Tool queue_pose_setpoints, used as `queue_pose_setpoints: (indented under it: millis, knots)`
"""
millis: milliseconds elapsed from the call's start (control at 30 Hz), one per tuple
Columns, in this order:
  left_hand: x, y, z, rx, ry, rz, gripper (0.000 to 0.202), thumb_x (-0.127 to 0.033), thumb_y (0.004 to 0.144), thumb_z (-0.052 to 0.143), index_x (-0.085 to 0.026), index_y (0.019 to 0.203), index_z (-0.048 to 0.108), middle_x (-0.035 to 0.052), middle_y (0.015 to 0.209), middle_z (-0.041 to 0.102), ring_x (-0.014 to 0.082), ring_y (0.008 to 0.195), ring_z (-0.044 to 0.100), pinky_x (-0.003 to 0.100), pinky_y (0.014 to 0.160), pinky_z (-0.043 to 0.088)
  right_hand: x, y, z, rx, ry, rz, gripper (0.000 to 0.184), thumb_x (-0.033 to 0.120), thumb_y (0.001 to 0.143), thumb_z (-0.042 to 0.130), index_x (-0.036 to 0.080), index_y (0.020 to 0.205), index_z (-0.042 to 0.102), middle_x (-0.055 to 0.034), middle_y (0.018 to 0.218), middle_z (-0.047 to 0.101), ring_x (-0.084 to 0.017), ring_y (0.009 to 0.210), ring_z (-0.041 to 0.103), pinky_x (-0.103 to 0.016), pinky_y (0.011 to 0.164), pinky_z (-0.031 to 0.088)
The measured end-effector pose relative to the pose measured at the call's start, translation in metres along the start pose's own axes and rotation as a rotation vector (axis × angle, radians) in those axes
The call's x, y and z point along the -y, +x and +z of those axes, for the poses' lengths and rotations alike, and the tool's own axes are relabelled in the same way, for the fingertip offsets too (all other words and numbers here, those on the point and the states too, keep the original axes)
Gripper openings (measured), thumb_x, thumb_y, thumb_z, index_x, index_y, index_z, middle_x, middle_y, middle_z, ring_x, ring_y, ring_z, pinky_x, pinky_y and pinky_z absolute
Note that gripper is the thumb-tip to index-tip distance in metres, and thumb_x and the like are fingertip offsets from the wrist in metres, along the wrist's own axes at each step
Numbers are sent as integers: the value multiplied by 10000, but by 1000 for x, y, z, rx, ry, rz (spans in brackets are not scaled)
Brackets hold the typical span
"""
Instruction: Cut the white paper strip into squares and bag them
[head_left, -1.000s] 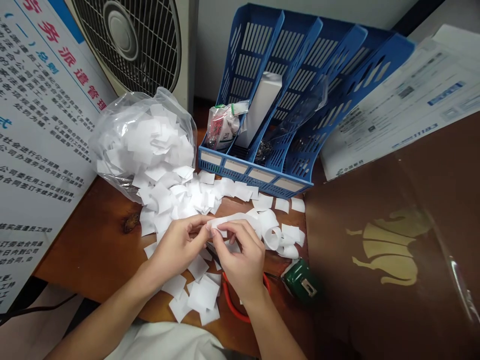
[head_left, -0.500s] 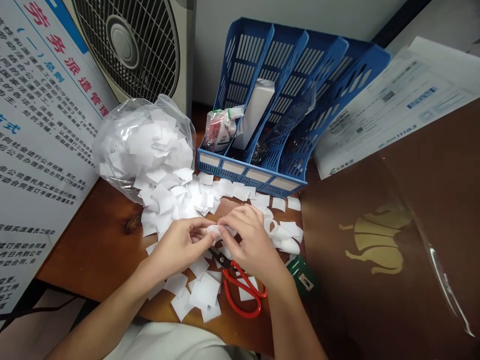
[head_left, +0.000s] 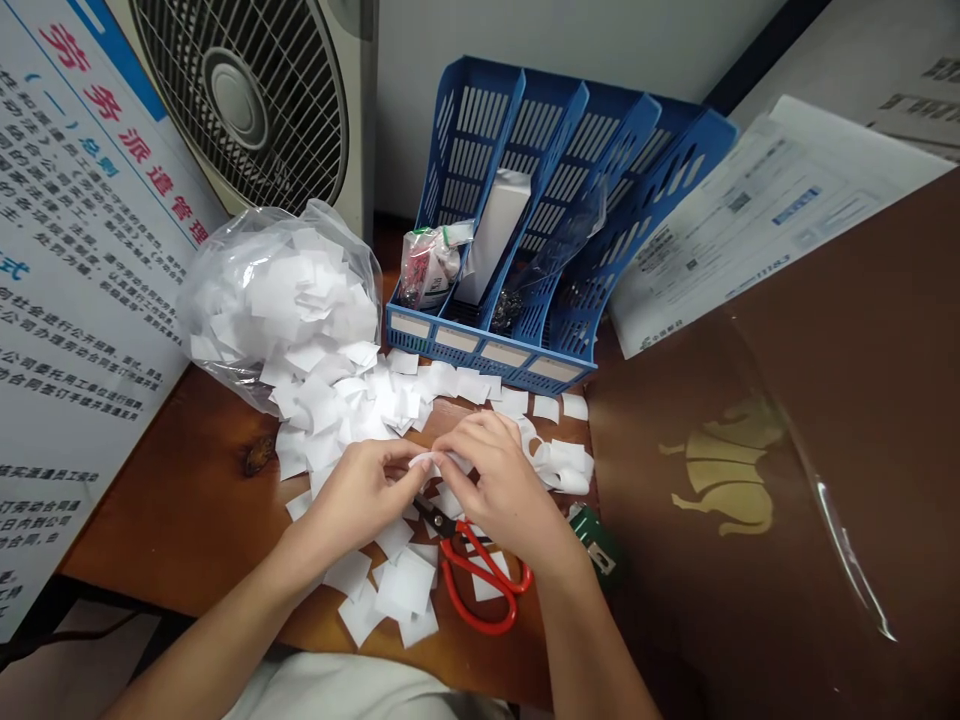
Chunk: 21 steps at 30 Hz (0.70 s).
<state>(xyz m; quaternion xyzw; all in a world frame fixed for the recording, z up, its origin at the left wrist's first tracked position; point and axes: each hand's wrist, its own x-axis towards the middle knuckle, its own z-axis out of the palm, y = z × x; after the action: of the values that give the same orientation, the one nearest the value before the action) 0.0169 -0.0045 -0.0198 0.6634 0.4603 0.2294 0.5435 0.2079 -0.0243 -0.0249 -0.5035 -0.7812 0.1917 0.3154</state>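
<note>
Both hands meet over the middle of the table, pinching one small white piece of paper between them. My left hand grips its left side with thumb and fingers. My right hand has its thumb and fingertips closed on the other side, hiding most of the piece. Just below lies a pair of scissors with red handles, its dark blades partly under the right hand. Loose white paper squares are scattered around. A heap of them spills from a clear plastic bag at the left.
A blue file rack stands at the back, holding a white box and a small packet. A fan is behind the bag. Right of the hands are curled paper strips, a green tape measure and a brown box.
The camera view has shifted slightly, so the rack and box appear further left. Both hands keep hold of the paper piece in nearly the same pose.
</note>
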Motion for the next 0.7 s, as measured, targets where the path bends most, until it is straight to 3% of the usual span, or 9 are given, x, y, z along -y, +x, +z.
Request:
queue_pose_setpoints:
  millis: [133, 267, 333, 433, 567, 700]
  knots:
    - [-1, 0, 2, -27, -6, -3, 341, -401, 982, 578, -175, 1107, 801, 66, 979, 797, 215, 840, 728, 261, 721, 570, 0, 1, 2, -40, -19, 15, 103, 153, 971, 612, 221, 954, 688, -14, 903, 703, -217, 974, 580, -458, 980, 421]
    - [3, 2, -3, -40, -49, -69, 342, -387, 961, 599, -168, 1132, 798, 68, 951, 795, 198, 743, 714, 272, 698, 574, 21, -19, 1, -247, -203, -24, 248, 134, 950, 601, 178, 1191, 643, -105, 1139, 677, -275, 1130, 581, -466, 984, 458]
    - [3, 1, -10, -13, -115, -138, 334, -389, 941, 631, -143, 1092, 800, 78, 921, 792, 199, 750, 719, 274, 699, 581, 34, -42, 0, -186, -185, 11, 239, 121, 960, 576, 184, 1186, 623, -93, 1081, 666, -234, 1019, 610, -386, 884, 517]
    - [0, -1, -21, 36, -194, -210, 295, -380, 917, 674, -131, 1010, 803, 75, 845, 784, 190, 750, 723, 258, 693, 589, 40, -83, 4, -13, -196, 128, 141, 121, 946, 534, 214, 1022, 607, -44, 886, 633, -195, 778, 616, -310, 657, 536]
    - [-5, -3, -29, 53, -220, -232, 247, -354, 913, 692, -141, 972, 801, 68, 827, 787, 168, 697, 718, 240, 668, 589, 28, -119, 19, 0, -354, 239, 246, 89, 878, 500, 218, 1069, 588, -65, 936, 642, -229, 804, 661, -331, 643, 567]
    - [-7, -2, -29, 52, -225, -242, 252, -368, 909, 702, -141, 959, 800, 68, 792, 782, 174, 687, 725, 239, 657, 593, 20, -124, 31, -16, -381, 310, 264, 69, 841, 489, 227, 1040, 562, -60, 916, 630, -233, 779, 658, -330, 623, 558]
